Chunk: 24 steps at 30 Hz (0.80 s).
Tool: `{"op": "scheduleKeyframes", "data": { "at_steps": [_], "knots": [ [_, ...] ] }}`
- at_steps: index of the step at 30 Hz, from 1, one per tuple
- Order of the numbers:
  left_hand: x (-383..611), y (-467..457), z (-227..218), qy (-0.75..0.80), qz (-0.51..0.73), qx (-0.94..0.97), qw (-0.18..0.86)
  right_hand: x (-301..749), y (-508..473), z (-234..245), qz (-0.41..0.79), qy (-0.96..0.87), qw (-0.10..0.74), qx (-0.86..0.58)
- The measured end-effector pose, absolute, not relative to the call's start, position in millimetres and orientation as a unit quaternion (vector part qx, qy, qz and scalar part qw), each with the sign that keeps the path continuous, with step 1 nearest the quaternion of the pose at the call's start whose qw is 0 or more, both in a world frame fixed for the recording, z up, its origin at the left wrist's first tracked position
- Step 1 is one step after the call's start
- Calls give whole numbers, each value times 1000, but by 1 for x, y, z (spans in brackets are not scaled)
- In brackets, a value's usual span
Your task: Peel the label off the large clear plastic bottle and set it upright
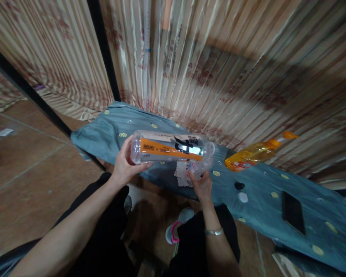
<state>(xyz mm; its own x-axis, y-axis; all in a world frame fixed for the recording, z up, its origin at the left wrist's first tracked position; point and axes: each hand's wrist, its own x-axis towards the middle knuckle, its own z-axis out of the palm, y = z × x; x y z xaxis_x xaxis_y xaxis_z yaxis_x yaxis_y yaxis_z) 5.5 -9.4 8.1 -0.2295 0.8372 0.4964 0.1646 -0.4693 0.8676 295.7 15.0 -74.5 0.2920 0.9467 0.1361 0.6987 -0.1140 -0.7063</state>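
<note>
A large clear plastic bottle (pixel 167 148) with an orange and grey label lies sideways in the air, its mouth end to the right. My left hand (pixel 125 161) is closed around its base. Below the bottle's mouth end, my right hand (pixel 202 184) grips a smaller clear plastic container (pixel 203 164), partly hidden by fingers and blurred. The two clear pieces overlap in view; I cannot tell whether they touch. Under the right hand, a white scalloped cloth (pixel 182 175) lies on the blue-green covered bench (pixel 158 177).
An orange pump bottle (pixel 250 154) lies or leans at the right. Nearer me are a small black cap-like piece (pixel 239 186), a white round piece (pixel 243 197) and a black phone (pixel 293 212). Behind hangs a striped curtain (pixel 167 65); dark metal poles (pixel 103 46) stand left.
</note>
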Motion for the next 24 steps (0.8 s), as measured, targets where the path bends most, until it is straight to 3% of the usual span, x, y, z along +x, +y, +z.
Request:
{"op": "scheduleKeyframes", "data": {
  "at_steps": [24],
  "knots": [
    [4, -9, 7, 460, 632, 574, 244, 295, 15, -73, 181, -569, 361, -716]
  ]
}}
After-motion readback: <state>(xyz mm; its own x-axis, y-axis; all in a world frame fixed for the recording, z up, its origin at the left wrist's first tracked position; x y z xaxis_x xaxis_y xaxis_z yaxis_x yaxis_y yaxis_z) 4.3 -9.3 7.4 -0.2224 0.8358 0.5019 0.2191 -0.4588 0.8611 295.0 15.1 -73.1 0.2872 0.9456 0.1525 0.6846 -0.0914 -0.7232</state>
